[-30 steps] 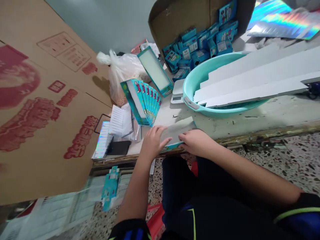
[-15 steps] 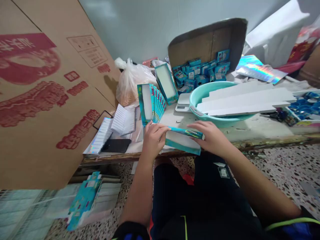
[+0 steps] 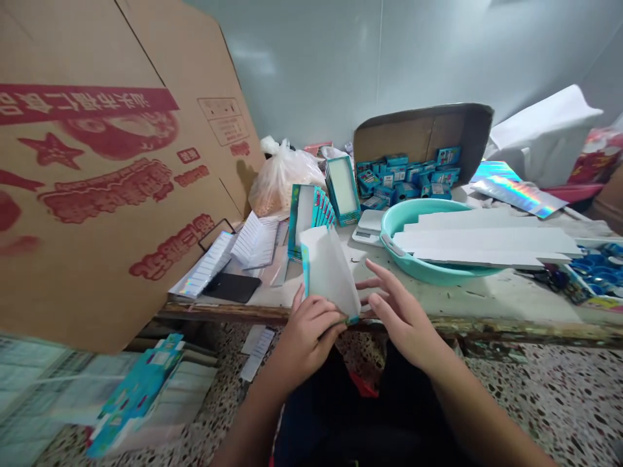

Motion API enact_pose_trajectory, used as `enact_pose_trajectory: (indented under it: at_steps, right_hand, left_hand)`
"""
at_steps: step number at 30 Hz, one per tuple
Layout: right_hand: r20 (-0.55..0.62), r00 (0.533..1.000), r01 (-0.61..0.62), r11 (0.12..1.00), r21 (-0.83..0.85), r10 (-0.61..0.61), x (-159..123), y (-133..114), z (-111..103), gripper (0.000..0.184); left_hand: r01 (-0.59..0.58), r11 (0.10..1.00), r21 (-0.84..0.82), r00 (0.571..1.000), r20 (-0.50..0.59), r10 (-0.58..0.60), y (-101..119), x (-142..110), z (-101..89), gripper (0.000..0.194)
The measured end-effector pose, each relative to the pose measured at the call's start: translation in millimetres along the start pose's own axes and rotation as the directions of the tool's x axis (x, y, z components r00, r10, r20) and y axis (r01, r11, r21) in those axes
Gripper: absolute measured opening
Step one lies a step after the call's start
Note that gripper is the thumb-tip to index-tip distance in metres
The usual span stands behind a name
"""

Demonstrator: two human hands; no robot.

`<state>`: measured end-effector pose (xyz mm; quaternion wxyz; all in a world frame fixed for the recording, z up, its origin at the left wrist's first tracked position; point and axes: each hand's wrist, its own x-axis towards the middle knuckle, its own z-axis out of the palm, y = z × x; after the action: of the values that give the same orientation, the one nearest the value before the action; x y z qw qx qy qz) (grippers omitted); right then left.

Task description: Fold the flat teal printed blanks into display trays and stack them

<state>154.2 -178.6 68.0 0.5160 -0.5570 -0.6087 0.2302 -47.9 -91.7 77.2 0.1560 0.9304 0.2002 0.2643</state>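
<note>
My left hand (image 3: 314,334) is closed around the lower end of a teal cardboard box (image 3: 331,269), whose white inner side faces me. The box stands tilted over the table's front edge. Just to its right, my right hand (image 3: 396,311) has its fingers spread and holds nothing; whether a fingertip touches the box I cannot tell. Behind the box stands a fanned row of similar teal boxes (image 3: 302,214). A second stack of teal boxes (image 3: 344,188) leans further back.
A turquoise basin (image 3: 406,263) with white card strips (image 3: 487,237) across it stands right, beside a white scale (image 3: 367,227). Behind is a carton (image 3: 403,136) of small teal boxes. A black phone (image 3: 232,287) lies left, near a large brown carton (image 3: 107,259).
The box has turned from lying crosswise between both hands to standing on end in my left hand. My right hand has let go of its right end and opened. The view has tilted up.
</note>
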Motion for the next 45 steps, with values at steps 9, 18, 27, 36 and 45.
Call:
enact_pose_trajectory:
  at_steps: [9,18,27,36,45]
  right_hand:
    - [0.327,0.901,0.419,0.764,-0.49,-0.285,16.6,-12.9,-10.8,0.045]
    - [0.365,0.921,0.242,0.536,-0.809,0.134,47.7,21.1,28.6,0.035]
    - [0.381,0.892,0.197,0.547,-0.814,0.245,37.3,40.5,40.0,0.066]
    - [0.195,0.978,0.131,0.509,-0.851,0.075,20.2,59.8,42.4,0.067]
    - [0.181,0.983,0.153,0.554,-0.819,-0.004,1.2,71.3,25.1,0.048]
  left_hand:
    - [-0.015,0.908,-0.42,0.999,0.038,0.034,-30.9,-17.4,-68.3,0.023]
    - [0.284,0.958,-0.048,0.91,-0.303,-0.284,-48.8,20.3,27.0,0.03]
    - [0.234,0.827,0.512,0.871,0.268,-0.413,-52.8,56.1,58.6,0.058]
    - [0.281,0.83,0.481,0.892,0.189,-0.411,-51.7,55.9,66.8,0.034]
    - [0.016,0.901,0.434,0.998,0.051,-0.042,-58.6,37.3,71.0,0.044]
